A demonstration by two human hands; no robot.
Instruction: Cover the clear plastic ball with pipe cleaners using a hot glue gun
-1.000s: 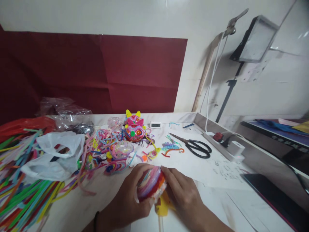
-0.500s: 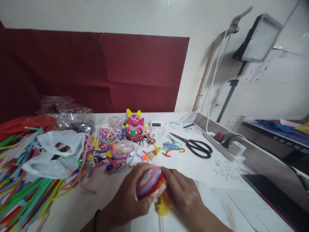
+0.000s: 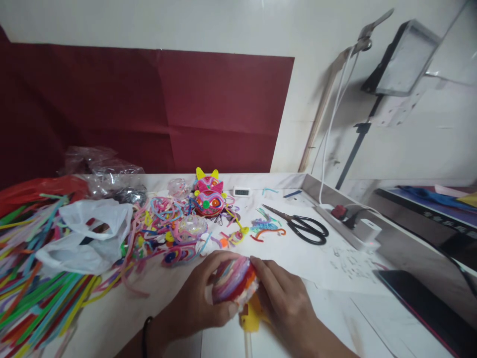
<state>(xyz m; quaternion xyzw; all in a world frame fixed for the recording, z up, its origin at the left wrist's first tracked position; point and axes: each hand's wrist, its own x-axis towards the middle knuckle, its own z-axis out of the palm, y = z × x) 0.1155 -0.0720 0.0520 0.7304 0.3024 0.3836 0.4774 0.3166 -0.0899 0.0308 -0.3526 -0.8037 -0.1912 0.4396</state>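
Between my hands is a round ball covered in pipe cleaners [image 3: 234,281], striped pink, purple, red and orange with a whitish lower edge. My left hand [image 3: 208,296] wraps round its left side, thumb beneath. At the ball's right edge, the fingers of my right hand [image 3: 285,293] press against it. Below the ball, partly hidden by my right hand, lies a yellow tool [image 3: 250,319] with a pale stick pointing toward me; it looks like a glue gun. Farther back sit finished-looking pipe-cleaner balls with faces [image 3: 209,203], one with yellow ears.
Black-handled scissors [image 3: 303,226] lie right of centre. Loose pipe cleaners [image 3: 48,303] and a white plastic bag [image 3: 80,261] cover the left side. A small digital clock [image 3: 242,192] stands at the back. A power strip [image 3: 348,233] and dark tablet-like slab [image 3: 425,308] lie on the right.
The ball has turned slightly in my hands and shifted a little to the right, showing more of its red and orange stripes. Both hands stay on it.
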